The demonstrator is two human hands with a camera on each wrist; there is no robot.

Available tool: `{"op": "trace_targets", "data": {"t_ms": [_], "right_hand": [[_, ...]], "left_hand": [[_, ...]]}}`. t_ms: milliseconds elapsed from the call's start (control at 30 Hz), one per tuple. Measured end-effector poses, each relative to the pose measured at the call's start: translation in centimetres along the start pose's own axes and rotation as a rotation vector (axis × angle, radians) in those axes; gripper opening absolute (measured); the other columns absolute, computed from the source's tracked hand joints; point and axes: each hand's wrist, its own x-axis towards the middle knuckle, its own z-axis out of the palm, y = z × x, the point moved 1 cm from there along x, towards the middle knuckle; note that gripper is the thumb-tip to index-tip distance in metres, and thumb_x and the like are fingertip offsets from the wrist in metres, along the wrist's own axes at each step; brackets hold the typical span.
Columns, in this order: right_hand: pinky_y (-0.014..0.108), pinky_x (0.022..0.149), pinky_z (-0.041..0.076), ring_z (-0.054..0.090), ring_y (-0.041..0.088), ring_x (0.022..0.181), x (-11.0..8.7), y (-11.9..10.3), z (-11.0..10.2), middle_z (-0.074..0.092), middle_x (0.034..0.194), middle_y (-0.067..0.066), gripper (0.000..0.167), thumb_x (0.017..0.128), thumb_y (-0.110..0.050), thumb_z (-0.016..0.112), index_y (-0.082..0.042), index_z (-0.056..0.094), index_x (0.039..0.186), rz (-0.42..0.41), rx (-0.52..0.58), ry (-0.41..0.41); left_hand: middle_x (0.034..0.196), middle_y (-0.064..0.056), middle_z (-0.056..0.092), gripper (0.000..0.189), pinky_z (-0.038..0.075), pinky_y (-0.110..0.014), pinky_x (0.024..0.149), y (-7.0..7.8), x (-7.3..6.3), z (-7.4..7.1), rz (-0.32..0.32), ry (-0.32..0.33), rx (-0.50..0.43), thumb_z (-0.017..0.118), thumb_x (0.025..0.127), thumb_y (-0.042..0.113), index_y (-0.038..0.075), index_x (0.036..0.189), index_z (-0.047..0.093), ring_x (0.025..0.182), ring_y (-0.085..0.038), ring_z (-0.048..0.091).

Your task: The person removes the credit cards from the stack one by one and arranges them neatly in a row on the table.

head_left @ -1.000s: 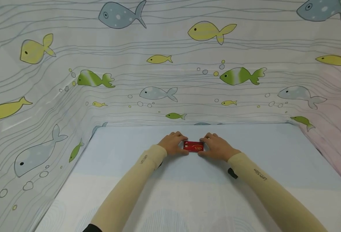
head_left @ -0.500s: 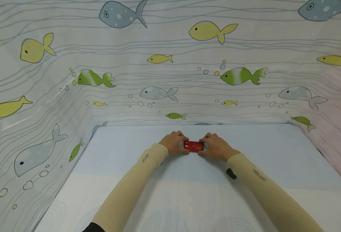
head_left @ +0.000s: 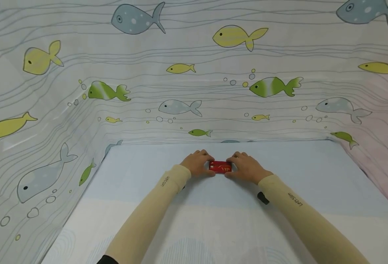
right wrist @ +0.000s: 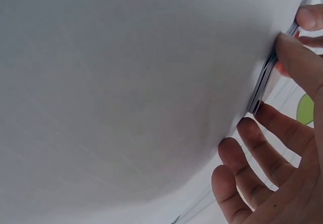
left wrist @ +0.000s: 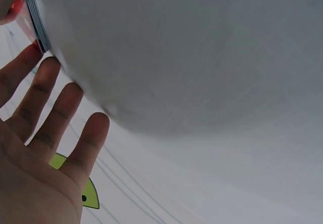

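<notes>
A red card (head_left: 220, 167) with "VIP" printed on it lies face up on the table, on top of a small stack of cards (right wrist: 262, 80) whose layered edges show in both wrist views. My left hand (head_left: 197, 163) pinches the stack's left end, thumb at the near edge and forefinger at the far one. At the right end my right hand (head_left: 246, 168) grips it the same way. In the left wrist view, the other fingers (left wrist: 93, 133) spread apart with their tips at the table surface. The stack's short ends are partly covered by the hands.
The table (head_left: 194, 198) carries a pale blue and white cover. Behind and to the sides rises a fish-patterned sheet (head_left: 207, 84), meeting the table's far edge just past the hands. Beige sleeves cover both forearms, with a dark strap piece (head_left: 263, 198) under the right wrist.
</notes>
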Motion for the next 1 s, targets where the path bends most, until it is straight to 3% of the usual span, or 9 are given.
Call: {"op": "trace_targets", "data": {"t_ms": [633,1000], "right_hand": [[0.051,0.098,0.050,0.057,0.030,0.111,-0.3,-0.2,-0.4,0.063,0.124,0.012,0.060,0.087,-0.047,0.079,-0.011,0.065,0.133,-0.013,-0.060,0.011],[0.051,0.100,0.049,0.056,0.030,0.112,-0.2,-0.7,-0.8,0.062,0.124,0.013,0.062,0.086,-0.046,0.079,-0.010,0.064,0.134,-0.013,-0.050,0.014]], "left_hand": [[0.133,-0.002,0.059,0.063,0.046,-0.039,0.105,-0.1,0.4,0.0,0.047,0.028,0.113,0.071,0.089,0.058,0.022,0.139,0.062,0.121,-0.020,0.055],[0.130,-0.003,0.060,0.063,0.044,-0.039,0.106,0.1,-0.5,-1.1,0.071,0.057,0.108,0.072,0.089,0.057,0.018,0.138,0.063,0.119,-0.021,0.055]]}}
